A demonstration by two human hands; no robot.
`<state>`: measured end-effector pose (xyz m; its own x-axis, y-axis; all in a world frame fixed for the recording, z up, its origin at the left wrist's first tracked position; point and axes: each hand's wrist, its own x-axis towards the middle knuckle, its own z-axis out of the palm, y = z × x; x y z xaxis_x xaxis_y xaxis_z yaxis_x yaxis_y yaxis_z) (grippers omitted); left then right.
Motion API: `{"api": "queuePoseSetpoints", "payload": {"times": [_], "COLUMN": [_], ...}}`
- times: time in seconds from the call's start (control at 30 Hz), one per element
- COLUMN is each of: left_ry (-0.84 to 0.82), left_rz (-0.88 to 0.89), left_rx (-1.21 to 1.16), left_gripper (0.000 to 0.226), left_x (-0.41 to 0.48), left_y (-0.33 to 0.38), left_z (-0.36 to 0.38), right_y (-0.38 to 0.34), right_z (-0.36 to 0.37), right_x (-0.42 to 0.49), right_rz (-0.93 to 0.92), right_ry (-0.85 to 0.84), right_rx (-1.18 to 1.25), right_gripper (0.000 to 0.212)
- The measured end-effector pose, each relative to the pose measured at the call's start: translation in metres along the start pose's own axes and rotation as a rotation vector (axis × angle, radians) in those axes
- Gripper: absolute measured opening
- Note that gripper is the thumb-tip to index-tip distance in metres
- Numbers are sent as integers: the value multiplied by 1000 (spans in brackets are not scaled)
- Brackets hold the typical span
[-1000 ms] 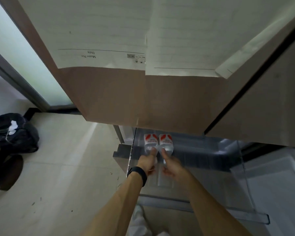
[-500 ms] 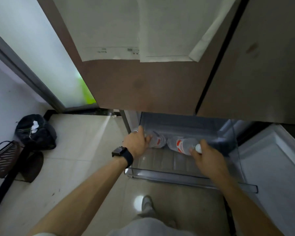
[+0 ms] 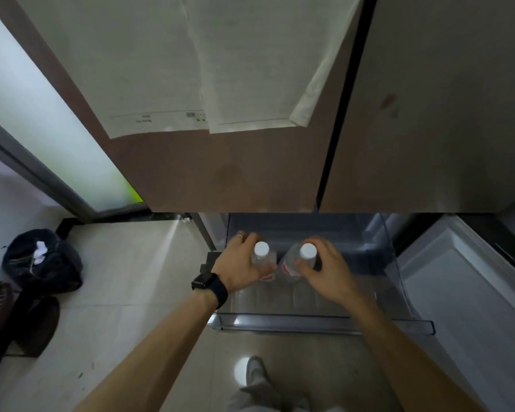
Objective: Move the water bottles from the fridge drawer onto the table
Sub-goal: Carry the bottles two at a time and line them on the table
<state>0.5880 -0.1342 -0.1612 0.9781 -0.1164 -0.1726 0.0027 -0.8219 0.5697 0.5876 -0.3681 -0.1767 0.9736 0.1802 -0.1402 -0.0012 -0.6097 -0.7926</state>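
A big brown fridge door [image 3: 250, 173] is seen at the far side, and two sheets of paper [image 3: 149, 69] are stuck on it. A pale tiled floor [image 3: 125, 292] is spread out on the left. Below the door, a clear plastic drawer [image 3: 309, 321] is pulled out toward the near side. A black bag [image 3: 45, 260] is set on the floor, well to the left of the drawer. Two arms are stretched out over the drawer. The left bottle [image 3: 262, 258] is held by the left hand [image 3: 238, 263], with the fingers curled around its side. The right bottle [image 3: 290, 264] is held by the right hand [image 3: 324, 269], with the fingers wrapped around it near the top. Both bottles are kept inside the drawer, toward its far end, just beside each other, with their white caps pointed up. Red labels are seen on them. It cannot be told if they are lifted off the drawer bottom. A black watch [image 3: 207, 281] is worn on the left wrist, and a ring [image 3: 240, 235] is worn on one left finger.
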Motion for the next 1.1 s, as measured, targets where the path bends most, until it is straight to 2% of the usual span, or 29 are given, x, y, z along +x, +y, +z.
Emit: {"api": "queuePoseSetpoints", "payload": {"times": [0.1,0.2,0.37,0.57,0.77,0.8,0.83,0.87,0.9,0.93,0.97,1.0,1.03,1.07,1.1], "left_ry": [-116,-123,-110,-139,-172,-182,-192,-196,-193,-186,-173,-155,-135,-114,-93], "left_rz": [19,1,-30,32,91,104,114,123,132,140,149,151,142,122,102], "left_rx": [-57,-152,-185,-97,-39,-34,-31,-26,-19,-12,-6,-3,-6,-18,-42], "left_gripper": [76,81,82,68,60,63,64,64,62,61,62,63,65,65,65], "left_x": [-3,-5,0,12,20,21,23,24,24,24,22,21,17,13,9], "left_y": [-10,-15,-16,-28,-32,-32,-33,-32,-31,-29,-28,-27,-26,-26,-25], "left_z": [6,15,24,17,15,16,16,16,15,15,15,15,15,13,11], "right_y": [-2,-3,-12,-18,-15,-16,-15,4,4,-8,-9,0,15,10,-15], "right_z": [7,17,35,41,36,37,43,46,55,59,62,61,53,42,39], "right_x": [6,11,17,30,19,20,9,4,13,21,19,7,-6,-12,-17], "right_rz": [53,47,84,51,113,153,224,187,304,560,650,509,282,205,283], "right_ry": [-73,-70,-88,-77,-82,-113,-59,14,102,96,114,98,76,36,19], "right_rx": [135,142,194,97,27,31,55,49,-116,-239,-315,-264,-131,-27,29], "right_gripper": [38,42,63,63,58,57,50,38,24,14,15,21,34,47,54]}}
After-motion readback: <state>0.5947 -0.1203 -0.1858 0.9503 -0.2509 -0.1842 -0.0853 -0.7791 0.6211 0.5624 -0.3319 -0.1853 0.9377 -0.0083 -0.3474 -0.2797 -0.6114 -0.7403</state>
